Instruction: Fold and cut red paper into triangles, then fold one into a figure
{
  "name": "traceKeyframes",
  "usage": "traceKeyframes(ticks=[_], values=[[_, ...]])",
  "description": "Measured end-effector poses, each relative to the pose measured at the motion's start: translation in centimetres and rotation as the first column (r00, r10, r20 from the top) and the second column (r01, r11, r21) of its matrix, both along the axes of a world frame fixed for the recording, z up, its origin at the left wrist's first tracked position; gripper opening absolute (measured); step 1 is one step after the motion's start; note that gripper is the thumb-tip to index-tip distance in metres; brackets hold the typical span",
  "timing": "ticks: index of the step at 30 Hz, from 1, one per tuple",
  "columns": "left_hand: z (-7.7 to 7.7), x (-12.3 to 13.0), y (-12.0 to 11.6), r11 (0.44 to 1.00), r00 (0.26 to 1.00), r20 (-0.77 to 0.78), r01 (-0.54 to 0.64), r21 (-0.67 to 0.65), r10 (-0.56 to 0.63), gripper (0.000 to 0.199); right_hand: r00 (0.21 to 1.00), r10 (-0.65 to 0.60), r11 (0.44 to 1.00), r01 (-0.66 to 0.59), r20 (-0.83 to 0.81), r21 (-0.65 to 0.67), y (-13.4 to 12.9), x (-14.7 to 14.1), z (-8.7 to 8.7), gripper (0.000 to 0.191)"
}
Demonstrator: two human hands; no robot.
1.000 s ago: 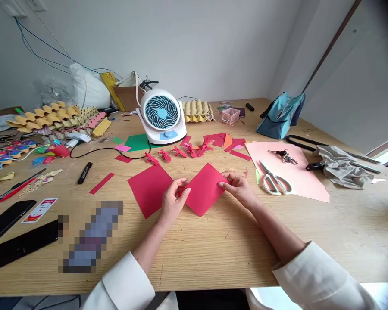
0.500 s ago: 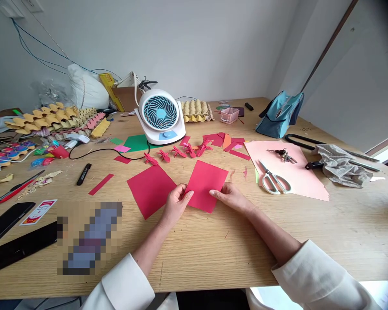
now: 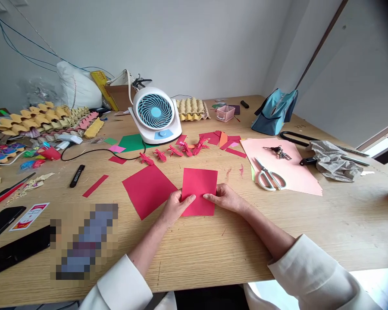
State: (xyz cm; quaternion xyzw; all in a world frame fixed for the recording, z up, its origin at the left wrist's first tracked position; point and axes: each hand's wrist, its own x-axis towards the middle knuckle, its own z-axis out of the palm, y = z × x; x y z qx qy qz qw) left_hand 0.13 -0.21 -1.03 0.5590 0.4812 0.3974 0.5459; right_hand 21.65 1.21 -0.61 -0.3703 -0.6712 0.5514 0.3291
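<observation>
Between my two hands is a red sheet of paper (image 3: pixel 199 185), held up nearly square to me. My left hand (image 3: pixel 176 206) pinches its left edge, thumb on the front face and fingers behind. On the right edge, my right hand (image 3: pixel 228 198) grips it the same way; the fingers behind the paper are partly hidden. A second red sheet (image 3: pixel 147 191) lies flat on the table just left of the held one. Beyond them stands a row of several small folded red paper figures (image 3: pixel 174 150).
A white fan (image 3: pixel 155 114) stands behind the figures. To the right, scissors (image 3: pixel 270 175) and keys (image 3: pixel 280 152) lie on pink paper (image 3: pixel 297 172). A black marker (image 3: pixel 77 176), a red strip (image 3: pixel 95 186) and dark phone-like slabs (image 3: pixel 19 249) lie leftward. Red scraps (image 3: pixel 213 137) lie farther back.
The held red sheet has turned from a tilt to nearly upright, and both hands have shifted slightly with it. The whole view has moved a little to the right.
</observation>
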Motion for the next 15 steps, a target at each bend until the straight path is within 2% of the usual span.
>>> traceKeyframes(ticks=[4,7,10,12,14,15], values=[[-0.4,0.0,0.2,0.998,0.998,0.015,-0.066,-0.022,0.067,0.040,1.000,-0.012,0.999,0.012,-0.008,0.034,0.3,0.1,-0.2,0.046],[-0.5,0.0,0.6,0.985,0.981,0.098,-0.169,-0.021,0.170,0.041,0.990,-0.133,0.980,0.125,0.040,0.153,1.1,1.1,0.1,0.040],[-0.1,0.0,0.8,0.965,0.941,0.212,-0.260,-0.046,0.263,0.041,0.936,-0.310,0.915,0.247,0.166,0.319,2.1,3.7,1.0,0.032],[0.4,0.0,0.9,0.949,0.898,0.306,-0.302,-0.094,0.316,0.040,0.784,-0.545,0.790,0.362,0.296,0.496,2.5,6.3,1.6,0.022],[0.9,-0.1,0.9,0.931,0.843,0.394,-0.325,-0.167,0.366,0.039,0.551,-0.735,0.656,0.431,0.394,0.620,2.7,9.1,1.9,0.015],[1.2,-0.2,1.0,0.919,0.814,0.428,-0.334,-0.209,0.392,0.038,0.403,-0.798,0.599,0.454,0.447,0.660,2.7,10.5,2.0,0.015]])
